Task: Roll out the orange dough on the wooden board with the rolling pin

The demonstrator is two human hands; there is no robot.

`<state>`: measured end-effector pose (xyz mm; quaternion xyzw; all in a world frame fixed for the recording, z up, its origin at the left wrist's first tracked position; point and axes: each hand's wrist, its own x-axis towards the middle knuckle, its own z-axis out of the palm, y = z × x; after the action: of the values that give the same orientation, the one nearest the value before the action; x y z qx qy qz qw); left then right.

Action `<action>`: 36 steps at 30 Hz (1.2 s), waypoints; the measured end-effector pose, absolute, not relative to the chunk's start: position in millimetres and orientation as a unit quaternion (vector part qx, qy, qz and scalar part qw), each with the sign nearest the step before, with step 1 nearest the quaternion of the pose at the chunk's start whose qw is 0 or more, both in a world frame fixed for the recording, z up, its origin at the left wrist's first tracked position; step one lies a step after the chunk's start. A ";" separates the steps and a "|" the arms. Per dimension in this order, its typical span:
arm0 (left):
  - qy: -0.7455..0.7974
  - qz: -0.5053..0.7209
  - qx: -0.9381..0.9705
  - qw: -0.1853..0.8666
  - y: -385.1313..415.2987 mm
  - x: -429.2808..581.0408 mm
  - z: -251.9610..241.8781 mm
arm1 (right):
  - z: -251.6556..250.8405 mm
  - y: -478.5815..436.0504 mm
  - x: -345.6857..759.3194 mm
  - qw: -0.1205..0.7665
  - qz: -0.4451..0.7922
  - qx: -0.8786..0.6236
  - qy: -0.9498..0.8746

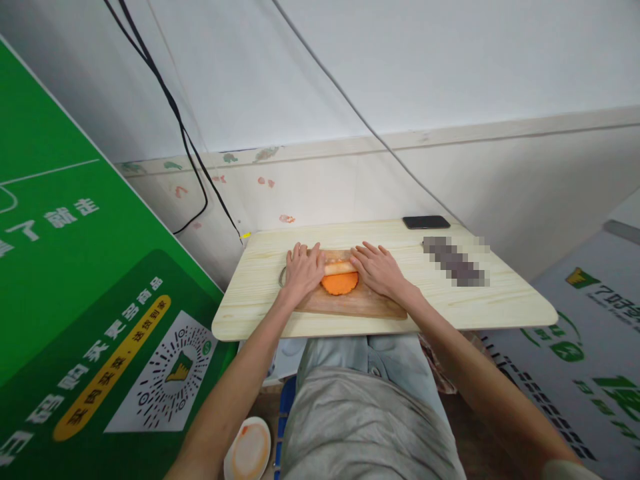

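Note:
A pale wooden rolling pin (339, 268) lies crosswise over a flat orange sheet of dough (340, 285). Both are on a brown wooden board (353, 307) on the table. My left hand (304, 272) presses down over the pin's left end, fingers pointing away from me. Over the right end is my right hand (376, 267), its fingers laid across the pin. The palms hide both ends of the pin. The dough shows mostly on the near side of the pin, with a slightly uneven edge.
A black phone (426, 222) lies at the table's back right, with a blurred-out dark item (454, 261) nearer. The light wood table (250, 293) stands against the wall. A green panel (165, 287) flanks the left. Below is a white plate (249, 450).

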<state>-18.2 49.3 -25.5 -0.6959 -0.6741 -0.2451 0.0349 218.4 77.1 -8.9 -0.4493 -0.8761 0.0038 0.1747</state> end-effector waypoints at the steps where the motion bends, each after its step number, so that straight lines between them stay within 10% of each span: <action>1: -0.681 -0.243 -0.690 0.030 52.8 -18.6 -25.0 | -8.9 80.0 216.1 0.175 -0.003 -0.454 -0.874; 36: -0.761 -0.189 -0.620 -0.036 113.6 -28.5 -3.8 | 0.5 149.9 192.9 0.055 -0.019 -0.501 -0.863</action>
<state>-28.5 113.6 -3.8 -0.6196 -0.7610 -0.1889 -0.0362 192.9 149.9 0.5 -0.5013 -0.8633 -0.0187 0.0551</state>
